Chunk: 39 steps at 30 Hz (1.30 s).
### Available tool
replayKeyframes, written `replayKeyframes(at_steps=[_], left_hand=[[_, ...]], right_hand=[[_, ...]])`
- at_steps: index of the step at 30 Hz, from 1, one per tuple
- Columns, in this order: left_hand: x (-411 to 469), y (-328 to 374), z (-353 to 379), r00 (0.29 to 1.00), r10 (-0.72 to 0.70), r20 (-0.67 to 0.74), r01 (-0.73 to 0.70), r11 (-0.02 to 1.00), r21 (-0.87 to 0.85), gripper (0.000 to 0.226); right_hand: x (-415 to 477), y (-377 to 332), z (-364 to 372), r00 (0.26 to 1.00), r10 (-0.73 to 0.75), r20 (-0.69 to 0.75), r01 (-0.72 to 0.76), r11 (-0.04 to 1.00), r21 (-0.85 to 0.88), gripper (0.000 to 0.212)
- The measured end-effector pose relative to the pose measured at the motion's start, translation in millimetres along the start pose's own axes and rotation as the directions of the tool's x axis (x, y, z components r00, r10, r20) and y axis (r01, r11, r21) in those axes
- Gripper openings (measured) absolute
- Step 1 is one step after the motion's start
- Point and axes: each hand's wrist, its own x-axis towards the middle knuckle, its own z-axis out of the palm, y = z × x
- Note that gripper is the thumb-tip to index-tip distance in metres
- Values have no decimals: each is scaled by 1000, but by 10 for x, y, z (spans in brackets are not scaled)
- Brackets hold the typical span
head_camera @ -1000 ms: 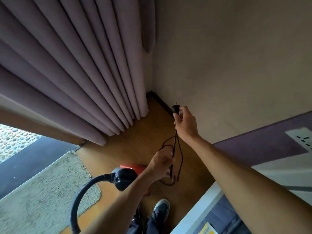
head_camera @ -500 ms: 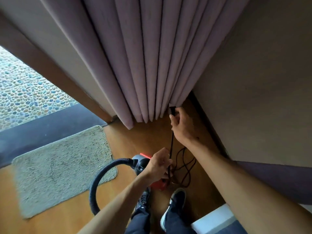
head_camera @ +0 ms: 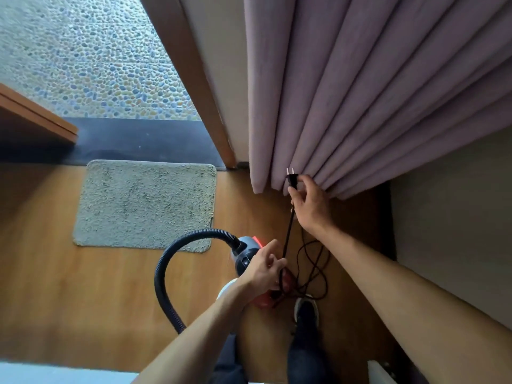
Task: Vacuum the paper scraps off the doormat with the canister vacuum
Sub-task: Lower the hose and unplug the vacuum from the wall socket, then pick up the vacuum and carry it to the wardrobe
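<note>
A shaggy beige doormat point(head_camera: 145, 202) lies on the wooden floor by the doorway; I cannot make out paper scraps on it. The red and grey canister vacuum point(head_camera: 248, 256) stands at my feet, its black hose point(head_camera: 166, 273) looping left. My right hand point(head_camera: 310, 203) pinches the black two-pin plug point(head_camera: 291, 180) held up in front of the curtain. The black power cord point(head_camera: 288, 234) runs taut from the plug down to my left hand point(head_camera: 263, 270), which grips it just above the vacuum. Loose cord loops lie on the floor to the right.
A mauve pleated curtain point(head_camera: 346, 92) hangs at the upper right beside a wooden door frame point(head_camera: 194, 79). Beyond a dark threshold point(head_camera: 138, 139) is pebble paving. A beige wall point(head_camera: 457, 217) stands at the right. My shoe point(head_camera: 306, 309) is next to the cord loops.
The view has swung left, away from the wall socket, and the doormat and doorway now fill the left. Both hands keep their hold on the plug and cord.
</note>
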Motion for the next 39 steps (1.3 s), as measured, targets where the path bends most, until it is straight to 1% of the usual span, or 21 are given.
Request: replayKeyframes(at_steps=[2, 6, 8, 11, 15, 18, 20, 23, 28, 35, 39], left_hand=[[9, -80, 125, 999, -17, -48, 14, 998, -63, 13], [-11, -291, 474, 992, -50, -114, 27, 980, -197, 6], [-16, -471, 660, 990, -73, -122, 38, 962, -270, 13], [-32, -804, 914, 983, -92, -156, 39, 949, -314, 20], [-88, -1237, 1201, 970, -127, -209, 30, 910, -413, 29], [-59, -1559, 1363, 951, -165, -262, 22, 881, -473, 17], [7, -1778, 1428, 933, -191, -305, 22, 877, -481, 10], [119, -2098, 1457, 906, -206, -369, 10, 883, -469, 7], [317, -2503, 1459, 866, -227, -445, 5, 894, -447, 9], [682, -2856, 1382, 857, -230, -460, -2, 893, -451, 10], [828, -3042, 1412, 826, -292, -482, 40, 884, -466, 8]], right_hand=[[1, 42, 71, 998, -56, 36, 56, 998, -18, 19], [-113, 181, 172, 985, -122, 124, 120, 992, 24, 18], [-222, 324, 225, 978, -124, 169, 128, 992, -15, 18], [-418, 590, 377, 961, -124, 246, 144, 988, -63, 16], [-692, 905, 709, 928, -98, 360, 155, 979, -132, 19], [-876, 1091, 1017, 909, -74, 410, 153, 975, -162, 21], [-975, 1190, 1242, 901, -70, 429, 162, 970, -180, 23], [-1075, 1291, 1545, 879, -84, 469, 188, 965, -180, 22], [-1111, 1491, 1937, 859, -68, 508, 221, 943, -247, 26], [-1060, 1756, 2348, 884, -75, 461, 234, 925, -299, 24], [-1065, 1850, 2541, 869, -102, 485, 288, 900, -327, 27]])
